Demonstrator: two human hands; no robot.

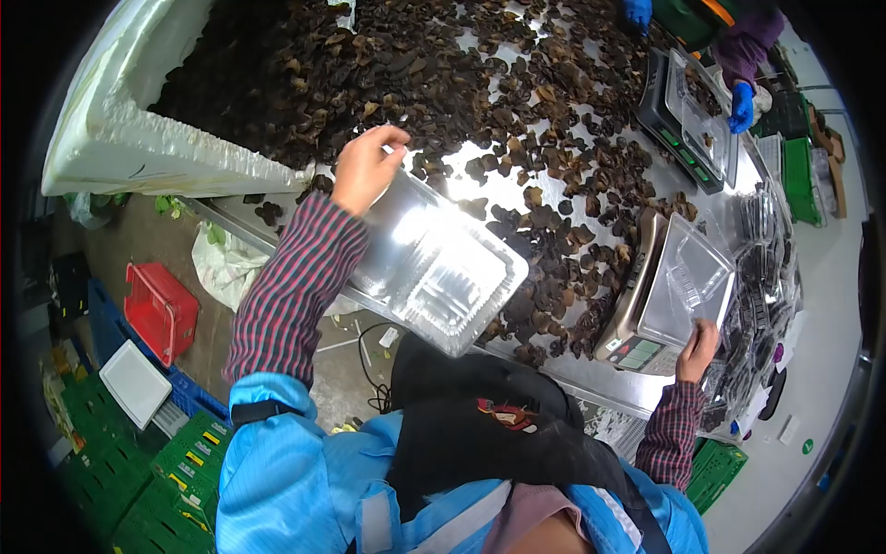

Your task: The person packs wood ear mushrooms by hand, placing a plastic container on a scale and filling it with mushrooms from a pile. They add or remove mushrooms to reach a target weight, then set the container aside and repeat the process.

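Note:
My left hand [367,168] is closed, with thumb and fingers pinched at the upper corner of an open clear plastic clamshell container [452,286]. The container shines with glare and lies across the near table edge, over the dark fungus pieces. On the right, my right hand [699,351] has its fingers bent together at the near corner of a scale [632,346]. A clear plastic container [688,272] rests on the scale's platform, and my fingertips meet its edge. Dark, curled fungus pieces [544,198], like wood ear, cover much of the metal table.
A white foam box [175,152] of dark fungus stands at the upper left. Another scale [678,120] and a co-worker's blue-gloved hand [741,106] are at the upper right. Stacked clear containers [761,231] line the right side. A red crate [161,309] stands on the floor.

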